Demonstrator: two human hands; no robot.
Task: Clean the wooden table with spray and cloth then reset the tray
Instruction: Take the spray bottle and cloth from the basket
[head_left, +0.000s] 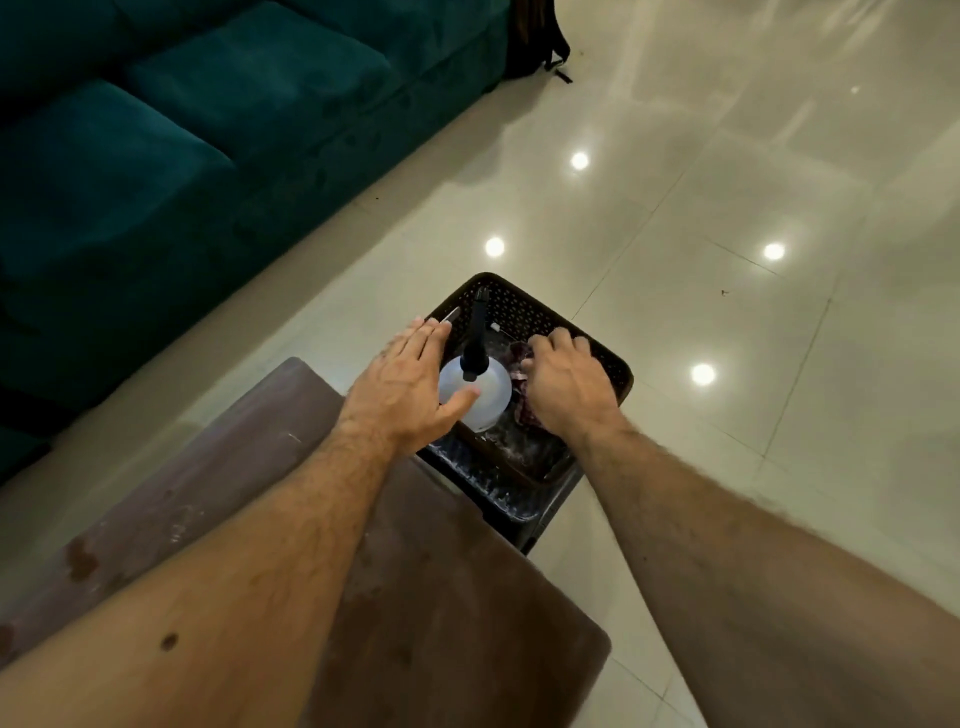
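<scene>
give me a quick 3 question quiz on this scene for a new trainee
1. True or false: the spray bottle stands inside the dark perforated tray.
2. Which hand has its fingers curled on the purple cloth? A) left hand B) right hand C) neither
3. Fill in: beside the tray, under the forearms, lies the stained wooden ____.

Key
1. True; it stands upright, black nozzle on top.
2. B; the left is spread open beside the bottle.
3. table.

Dark brown perforated tray (545, 317); white spray bottle (475, 397) with black head; purple patterned cloth (522, 364); brown bench (441, 597); teal sofa (182, 130); glossy cream floor (727, 182).
</scene>
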